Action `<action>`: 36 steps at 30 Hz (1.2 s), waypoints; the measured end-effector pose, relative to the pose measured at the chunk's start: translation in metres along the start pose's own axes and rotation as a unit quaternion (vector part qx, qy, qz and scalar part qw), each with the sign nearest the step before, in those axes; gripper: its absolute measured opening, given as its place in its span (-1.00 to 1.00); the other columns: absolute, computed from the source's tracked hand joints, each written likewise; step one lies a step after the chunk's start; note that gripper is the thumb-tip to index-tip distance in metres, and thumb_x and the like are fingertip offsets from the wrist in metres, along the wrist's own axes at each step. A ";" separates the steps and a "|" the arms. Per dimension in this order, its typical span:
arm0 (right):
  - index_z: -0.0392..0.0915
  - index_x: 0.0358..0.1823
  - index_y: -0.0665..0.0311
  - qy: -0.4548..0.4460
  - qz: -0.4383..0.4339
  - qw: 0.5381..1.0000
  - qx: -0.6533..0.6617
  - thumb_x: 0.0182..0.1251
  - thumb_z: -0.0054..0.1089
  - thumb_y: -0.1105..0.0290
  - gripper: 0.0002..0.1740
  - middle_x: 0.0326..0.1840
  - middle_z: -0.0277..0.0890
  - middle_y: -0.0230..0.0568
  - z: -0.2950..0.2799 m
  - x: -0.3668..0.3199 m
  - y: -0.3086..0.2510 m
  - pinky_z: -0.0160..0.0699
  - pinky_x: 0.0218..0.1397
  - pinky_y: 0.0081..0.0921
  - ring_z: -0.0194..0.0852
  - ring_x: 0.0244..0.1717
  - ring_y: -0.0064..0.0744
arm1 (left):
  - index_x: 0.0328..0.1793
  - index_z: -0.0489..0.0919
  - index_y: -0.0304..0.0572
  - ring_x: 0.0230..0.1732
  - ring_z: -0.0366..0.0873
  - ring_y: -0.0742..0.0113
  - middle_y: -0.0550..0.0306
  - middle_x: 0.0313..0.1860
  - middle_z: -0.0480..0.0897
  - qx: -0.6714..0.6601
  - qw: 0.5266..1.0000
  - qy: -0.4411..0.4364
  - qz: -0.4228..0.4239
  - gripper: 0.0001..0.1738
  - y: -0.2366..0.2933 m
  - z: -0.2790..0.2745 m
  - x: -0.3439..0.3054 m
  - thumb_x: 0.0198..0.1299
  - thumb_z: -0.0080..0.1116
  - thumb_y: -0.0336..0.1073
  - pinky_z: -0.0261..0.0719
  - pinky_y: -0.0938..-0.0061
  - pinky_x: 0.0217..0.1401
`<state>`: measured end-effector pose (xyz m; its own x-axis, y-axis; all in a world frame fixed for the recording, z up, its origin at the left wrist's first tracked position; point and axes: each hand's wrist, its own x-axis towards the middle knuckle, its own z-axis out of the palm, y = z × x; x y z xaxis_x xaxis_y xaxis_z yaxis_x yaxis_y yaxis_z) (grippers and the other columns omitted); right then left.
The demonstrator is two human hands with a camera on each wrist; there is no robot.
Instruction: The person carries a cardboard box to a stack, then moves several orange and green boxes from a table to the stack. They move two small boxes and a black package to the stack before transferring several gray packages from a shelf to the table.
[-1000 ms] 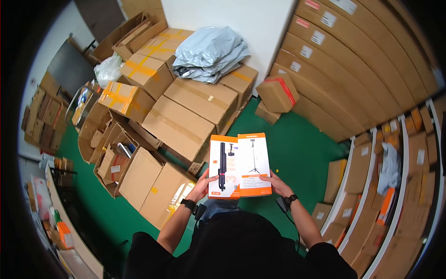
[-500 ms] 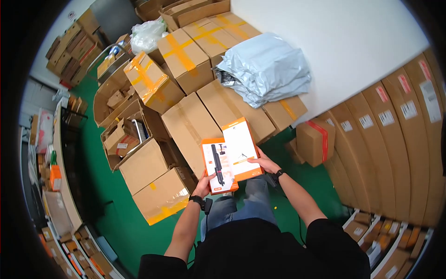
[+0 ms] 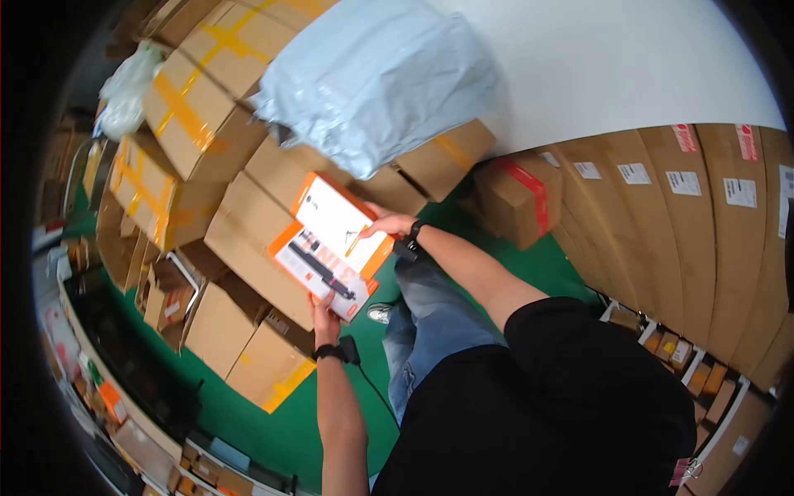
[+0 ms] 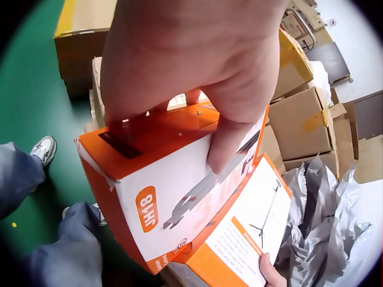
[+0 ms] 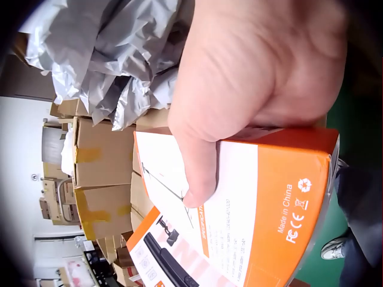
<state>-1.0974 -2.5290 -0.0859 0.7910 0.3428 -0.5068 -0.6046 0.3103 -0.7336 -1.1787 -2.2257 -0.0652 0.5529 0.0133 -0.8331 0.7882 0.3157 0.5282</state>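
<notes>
JH18 box: right here in the left hand (image 3: 324,312), this orange and white box (image 4: 155,209), a dark stick printed on its face, held above the floor in front of the person's legs.
Left fingers: thumb down on the printed face, the others gripping across the orange side.
Tripod box: and alongside, in the right hand (image 3: 387,223), another orange and white box (image 5: 233,209), a thin tripod printed on it, "Made in China" on its orange band. The two boxes meet, the JH18 one partly overlapping it.
Right fingers: thumb pressing the white face beside the tripod print, hand gripping the box at its edge; the fingertips behind, I cannot tell.
Wrists: a dark band on each, with a small black device.
Just beyond: large brown cartons (image 3: 256,240), and on top of them a big, crumpled grey plastic bag (image 3: 380,83).
Left side: cartons crossed with yellow tape (image 3: 186,112), a whitish plastic bag (image 3: 128,87) near them.
Right side: a red-taped carton (image 3: 517,198), next to tall labelled cartons (image 3: 662,223) ranged along the white wall (image 3: 595,66).
Below: green floor (image 3: 256,434), blue jeans (image 3: 442,314), one pale shoe (image 3: 380,312) showing.
</notes>
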 end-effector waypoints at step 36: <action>0.24 0.18 0.26 0.233 0.133 0.816 -0.512 -0.36 0.64 0.22 -0.01 0.25 0.42 -0.03 -0.067 -0.138 0.048 0.44 0.23 -0.01 0.40 0.27 0.05 | 0.49 0.19 -0.11 0.18 0.54 0.16 -0.02 0.20 0.55 0.311 0.942 0.088 0.087 0.08 -0.112 -0.086 -0.091 -0.28 0.34 -0.72 0.53 0.33 0.20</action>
<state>-1.2292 -2.6210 -0.0821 0.7388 -0.1711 -0.6518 -0.5541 -0.7048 -0.4431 -1.3402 -2.1802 -0.0627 0.6782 0.1874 -0.7106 0.7258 -0.3228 0.6075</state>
